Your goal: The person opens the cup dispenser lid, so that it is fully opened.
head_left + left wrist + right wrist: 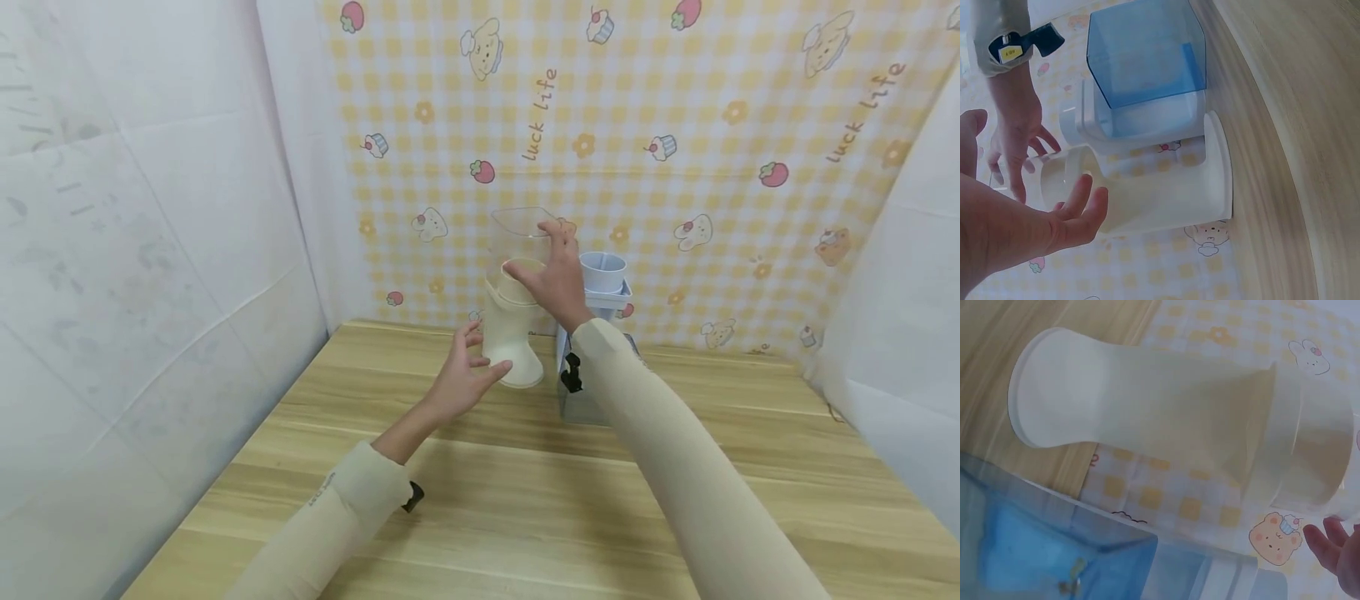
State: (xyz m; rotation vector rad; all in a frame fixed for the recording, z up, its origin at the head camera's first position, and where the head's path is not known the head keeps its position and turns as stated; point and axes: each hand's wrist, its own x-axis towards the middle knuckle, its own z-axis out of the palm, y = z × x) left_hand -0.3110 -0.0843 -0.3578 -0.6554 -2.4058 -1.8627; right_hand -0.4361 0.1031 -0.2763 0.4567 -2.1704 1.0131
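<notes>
A cream stand with a flared foot and round collar stands upright near the back of the table. Around and above its collar rises a clear plastic container with a slanted open rim. My right hand grips the container, thumb on the near side and fingers over the right side. Low at the stand's left stands my left hand, fingers spread and thumb overlapping the stand in the head view. From the left wrist view, the left hand lies beside the collar with its fingers slightly bent.
Just right of the cream stand is a white stand with a round collar and a blue-tinted clear box at its lower part. A checked cloth hangs behind the wooden table; white curtains flank it.
</notes>
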